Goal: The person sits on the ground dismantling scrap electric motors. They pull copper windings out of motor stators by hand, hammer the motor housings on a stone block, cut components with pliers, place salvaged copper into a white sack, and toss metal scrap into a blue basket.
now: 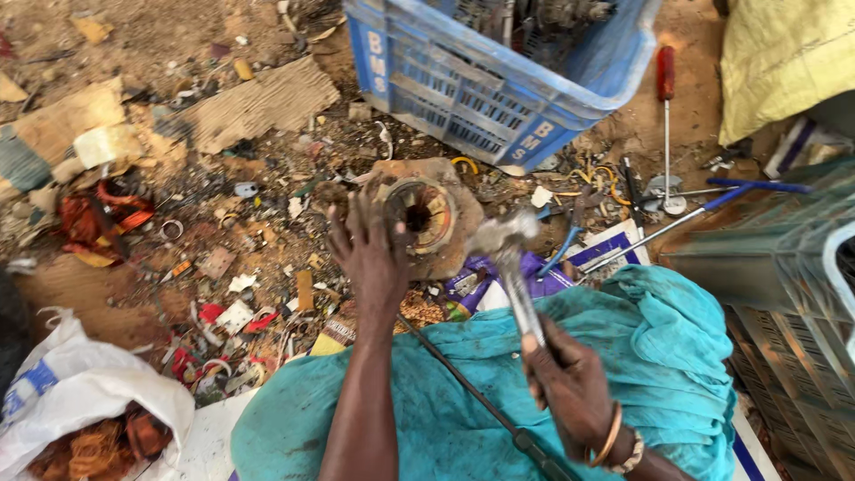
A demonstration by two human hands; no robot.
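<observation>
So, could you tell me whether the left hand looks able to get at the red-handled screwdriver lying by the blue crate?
Probably not as things stand. The left hand rests on the round metal part, while the red-handled screwdriver lies far off on the right side, beyond the hammer held in the right hand.

Littered dirt floor [178, 36] (sunlit)

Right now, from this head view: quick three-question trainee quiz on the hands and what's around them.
1. True or false: the right hand grips a hammer.
2. What does the left hand rest on? A) round metal part B) blue crate C) white bag
3. Fill in: the red-handled screwdriver lies to the ___ of the crate.

Key: 1 true; 2 A; 3 right.
</observation>
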